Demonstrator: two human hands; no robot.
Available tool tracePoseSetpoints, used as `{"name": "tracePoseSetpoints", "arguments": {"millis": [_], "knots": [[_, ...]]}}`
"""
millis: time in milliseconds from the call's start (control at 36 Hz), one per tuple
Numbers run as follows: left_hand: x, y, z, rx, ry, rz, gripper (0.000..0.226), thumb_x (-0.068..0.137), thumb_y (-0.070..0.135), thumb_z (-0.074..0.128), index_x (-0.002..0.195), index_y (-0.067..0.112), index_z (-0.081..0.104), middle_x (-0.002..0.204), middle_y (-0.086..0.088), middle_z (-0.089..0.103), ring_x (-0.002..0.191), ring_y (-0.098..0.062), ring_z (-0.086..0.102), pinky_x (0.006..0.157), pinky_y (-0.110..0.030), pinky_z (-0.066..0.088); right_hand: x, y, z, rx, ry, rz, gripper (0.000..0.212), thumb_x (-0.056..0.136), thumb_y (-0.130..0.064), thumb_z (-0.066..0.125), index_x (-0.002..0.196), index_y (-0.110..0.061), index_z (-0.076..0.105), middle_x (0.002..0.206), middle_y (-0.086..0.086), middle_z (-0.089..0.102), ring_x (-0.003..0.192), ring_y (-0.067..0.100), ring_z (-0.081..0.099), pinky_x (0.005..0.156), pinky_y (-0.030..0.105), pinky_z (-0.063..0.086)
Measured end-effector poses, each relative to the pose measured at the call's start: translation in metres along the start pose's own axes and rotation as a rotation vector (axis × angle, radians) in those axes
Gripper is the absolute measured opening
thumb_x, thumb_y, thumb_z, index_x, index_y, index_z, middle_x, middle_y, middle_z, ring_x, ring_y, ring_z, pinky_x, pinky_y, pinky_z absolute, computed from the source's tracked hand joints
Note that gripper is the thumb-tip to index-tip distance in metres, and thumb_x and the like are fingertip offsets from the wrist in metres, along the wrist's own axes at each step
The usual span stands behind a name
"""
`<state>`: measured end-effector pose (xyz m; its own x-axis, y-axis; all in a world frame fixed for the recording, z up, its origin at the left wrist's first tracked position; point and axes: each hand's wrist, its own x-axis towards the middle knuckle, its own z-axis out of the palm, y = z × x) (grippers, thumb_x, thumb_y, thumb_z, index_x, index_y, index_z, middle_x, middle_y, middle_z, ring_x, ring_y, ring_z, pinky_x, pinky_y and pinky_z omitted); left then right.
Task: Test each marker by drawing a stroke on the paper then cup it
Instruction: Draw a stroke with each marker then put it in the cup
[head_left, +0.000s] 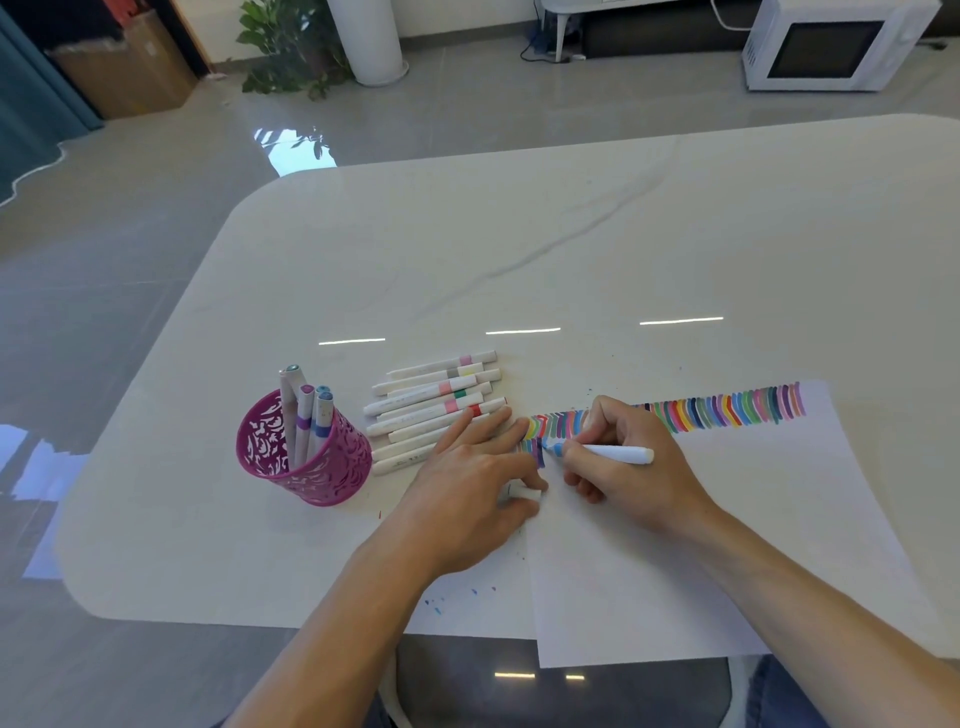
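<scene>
My right hand (628, 462) grips a white marker (618, 453) with a light-blue tip, the tip touching the paper (727, 519) at the left end of a second row of coloured strokes. My left hand (478, 483) lies on the paper's left edge, fingers stretched toward the strokes, while thumb and palm hold a white cap (522, 492). A pink perforated cup (306, 452) at the left holds several capped markers. Between the cup and my left hand lies a pile of white markers (436, 402) with coloured bands.
The white table (519, 249) has a rounded far-left corner and a long row of coloured strokes (727, 413) along the paper's top edge. Small ink spots mark the table near its front edge. A microwave (831, 47), a plant and a cardboard box stand on the floor beyond.
</scene>
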<state>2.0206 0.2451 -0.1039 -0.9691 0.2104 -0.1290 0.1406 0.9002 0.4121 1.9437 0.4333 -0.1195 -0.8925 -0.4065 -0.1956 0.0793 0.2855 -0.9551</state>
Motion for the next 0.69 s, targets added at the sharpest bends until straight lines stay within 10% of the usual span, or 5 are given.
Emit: {"name": "tracePoseSetpoints", "arguments": {"millis": [694], "knots": [[0.0002,0.0006,-0.0017,-0.031,-0.013,-0.021,0.02,0.093,0.044,0.062,0.112,0.04,0.065,0.162,0.012,0.025,0.152,-0.005,-0.001,0.124,-0.033,-0.002,0.0007,0.0004,-0.0021,-0.098,-0.012,-0.001,0.025,0.08,-0.005,0.069,0.07,0.0,0.047,0.055,0.013,0.067,0.046,0.022,0.058,0.047,0.03,0.045]]}}
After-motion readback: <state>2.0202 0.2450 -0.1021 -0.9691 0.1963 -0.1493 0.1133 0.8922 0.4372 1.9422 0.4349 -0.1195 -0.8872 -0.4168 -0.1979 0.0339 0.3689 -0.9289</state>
